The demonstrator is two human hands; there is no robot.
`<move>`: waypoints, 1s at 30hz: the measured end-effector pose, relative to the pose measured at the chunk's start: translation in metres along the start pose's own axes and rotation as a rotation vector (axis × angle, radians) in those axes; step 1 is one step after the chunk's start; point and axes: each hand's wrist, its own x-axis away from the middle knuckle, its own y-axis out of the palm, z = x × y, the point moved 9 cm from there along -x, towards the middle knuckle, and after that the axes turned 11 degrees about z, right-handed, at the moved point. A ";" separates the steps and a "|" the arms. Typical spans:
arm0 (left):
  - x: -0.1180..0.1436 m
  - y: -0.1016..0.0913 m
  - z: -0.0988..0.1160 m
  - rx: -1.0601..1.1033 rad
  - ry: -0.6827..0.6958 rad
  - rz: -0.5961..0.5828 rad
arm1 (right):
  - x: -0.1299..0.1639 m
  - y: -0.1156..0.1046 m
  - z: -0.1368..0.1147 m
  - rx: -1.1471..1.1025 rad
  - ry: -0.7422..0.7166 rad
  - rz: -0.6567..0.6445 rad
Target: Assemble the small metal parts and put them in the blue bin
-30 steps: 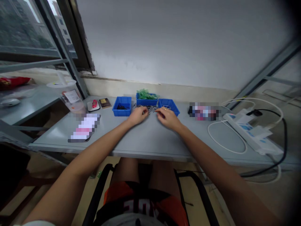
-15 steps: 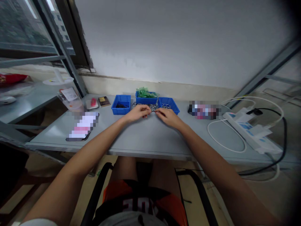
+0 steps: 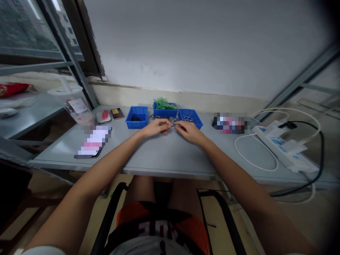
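My left hand [image 3: 156,127] and my right hand [image 3: 188,130] meet over the grey table [image 3: 164,156], fingertips pinched together on a small metal part [image 3: 173,124] held between them. Just behind the fingers lies a heap of small silvery metal parts [image 3: 170,120]. Three blue bins stand behind that: the left bin [image 3: 136,118] holds dark pieces, the middle bin [image 3: 165,112] holds green pieces, and the right bin [image 3: 190,118] holds a few metal pieces.
A phone [image 3: 92,146] lies at the left with a clear plastic cup [image 3: 77,106] behind it. A white power strip [image 3: 283,148] with white and black cables sits at the right. A wall rises behind the table, a window frame stands at the left.
Both hands have drawn closer together, from resting apart by the metal heap to pinching a small part between them. The view has shifted slightly.
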 end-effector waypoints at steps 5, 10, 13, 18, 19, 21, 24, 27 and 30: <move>-0.002 -0.004 -0.004 -0.059 -0.010 0.038 | 0.001 0.002 -0.003 0.011 -0.038 -0.008; -0.004 -0.014 -0.009 -0.190 -0.007 0.141 | 0.003 0.009 0.008 0.039 0.025 -0.041; -0.003 -0.010 -0.009 -0.246 0.018 0.103 | 0.003 0.012 0.010 0.024 0.032 -0.054; -0.002 -0.006 -0.001 -0.313 0.101 0.102 | 0.003 0.011 0.008 0.014 0.042 -0.051; -0.002 -0.006 0.000 -0.313 0.104 0.104 | 0.003 0.010 0.007 0.014 0.040 -0.048; -0.002 -0.005 0.000 -0.313 0.103 0.106 | 0.002 0.009 0.006 0.010 0.036 -0.043; -0.002 -0.005 0.001 -0.332 0.114 0.116 | 0.002 0.010 0.006 -0.003 0.041 -0.045; -0.003 -0.007 0.002 -0.355 0.140 0.161 | 0.003 0.010 0.005 -0.019 0.047 -0.048; -0.004 -0.010 0.001 -0.367 0.150 0.194 | 0.003 0.011 0.001 -0.026 0.045 -0.049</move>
